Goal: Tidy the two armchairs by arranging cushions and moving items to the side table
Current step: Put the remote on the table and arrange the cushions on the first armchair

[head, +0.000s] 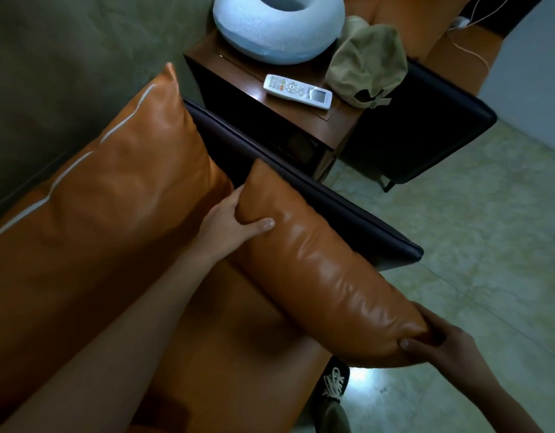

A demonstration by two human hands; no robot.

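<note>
Left hand pinches the small orange cushion at its far end; right hand grips the near corner. Cushion lies tilted along the dark armrest, above the seat. Advice: keep both ends level, settle it upright beside the large back cushion.

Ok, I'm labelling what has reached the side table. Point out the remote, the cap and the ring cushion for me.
remote (297, 91), head view, on its button face.
cap (368, 62), head view, on the olive crown.
ring cushion (276, 39), head view, on the pale front rim below its hole.
</note>
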